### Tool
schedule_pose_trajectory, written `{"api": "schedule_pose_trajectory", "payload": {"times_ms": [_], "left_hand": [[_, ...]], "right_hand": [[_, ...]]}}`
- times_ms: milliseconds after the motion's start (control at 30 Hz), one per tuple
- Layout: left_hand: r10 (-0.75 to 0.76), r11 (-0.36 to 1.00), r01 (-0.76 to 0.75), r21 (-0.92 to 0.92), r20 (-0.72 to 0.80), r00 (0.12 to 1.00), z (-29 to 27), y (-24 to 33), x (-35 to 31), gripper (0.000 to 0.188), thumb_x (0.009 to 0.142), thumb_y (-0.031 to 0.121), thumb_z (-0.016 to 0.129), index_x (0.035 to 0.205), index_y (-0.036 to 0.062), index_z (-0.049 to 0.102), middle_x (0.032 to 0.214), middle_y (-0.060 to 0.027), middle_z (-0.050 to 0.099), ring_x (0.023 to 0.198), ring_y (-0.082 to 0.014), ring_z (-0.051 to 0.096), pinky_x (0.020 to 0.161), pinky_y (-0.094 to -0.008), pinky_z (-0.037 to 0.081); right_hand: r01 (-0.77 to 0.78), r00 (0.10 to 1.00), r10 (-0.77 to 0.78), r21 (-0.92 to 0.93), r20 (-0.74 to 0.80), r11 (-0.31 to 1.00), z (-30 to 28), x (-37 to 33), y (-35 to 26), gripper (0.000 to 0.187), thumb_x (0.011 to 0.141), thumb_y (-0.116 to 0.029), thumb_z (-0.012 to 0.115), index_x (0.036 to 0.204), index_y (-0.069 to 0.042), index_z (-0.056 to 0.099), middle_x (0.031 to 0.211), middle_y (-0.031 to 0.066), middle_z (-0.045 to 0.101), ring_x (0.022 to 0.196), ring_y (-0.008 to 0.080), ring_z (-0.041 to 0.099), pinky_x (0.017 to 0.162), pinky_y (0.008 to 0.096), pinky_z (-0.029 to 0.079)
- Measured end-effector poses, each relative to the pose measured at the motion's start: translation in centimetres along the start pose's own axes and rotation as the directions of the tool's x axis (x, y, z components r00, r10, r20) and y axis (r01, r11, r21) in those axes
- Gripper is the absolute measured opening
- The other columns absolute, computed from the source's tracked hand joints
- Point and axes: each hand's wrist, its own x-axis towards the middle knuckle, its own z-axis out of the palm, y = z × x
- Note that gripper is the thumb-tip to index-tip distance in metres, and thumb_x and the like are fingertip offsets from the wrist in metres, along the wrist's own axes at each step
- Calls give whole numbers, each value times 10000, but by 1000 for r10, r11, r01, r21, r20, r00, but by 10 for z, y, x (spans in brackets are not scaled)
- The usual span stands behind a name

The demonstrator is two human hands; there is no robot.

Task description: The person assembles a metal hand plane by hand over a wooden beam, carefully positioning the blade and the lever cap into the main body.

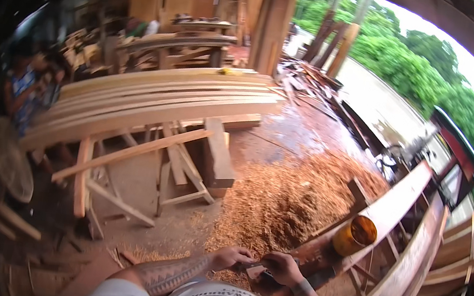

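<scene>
In front of my body, low in the view, my left hand (232, 257) and my right hand (283, 268) are close together with their fingers curled in. Between them is a small, dark, flat piece (255, 268), too small and blurred to name. It lies against the fingertips of both hands. Beneath and beside my right hand runs a reddish-brown wooden beam (318, 256), slanting up to the right. A yellow open-topped can (346, 242), stained orange-brown inside, stands on the beam a little beyond my right hand.
A large heap of wood shavings (283, 205) covers the floor ahead. To the left, long sawn planks (165, 99) lie on trestles, with a seated person (25, 84) at their end. More long boards (406, 272) lie on the right. A parked vehicle (457, 147) stands beyond.
</scene>
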Motion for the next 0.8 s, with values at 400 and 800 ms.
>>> {"api": "schedule_pose_trajectory", "payload": {"times_ms": [400,800], "left_hand": [[35,981,5,-193,203,979,-3,2,3,147,1048,106,781,1177,60,728,998,-50,707,822,-159,655,731,-320,530],[-297,954,298,7,108,949,47,47,72,329,1077,89,757,1391,30,681,1114,-87,780,956,-182,777,828,-343,653]], "right_hand": [[1,994,-31,274,106,962,-14,-5,-5,144,1056,-72,788,1188,-24,818,1070,63,801,1045,181,756,932,347,604],[-21,922,195,457,-335,889,-15,-98,52,266,1012,-163,875,1202,18,833,1068,37,820,1004,122,721,910,317,588]]}}
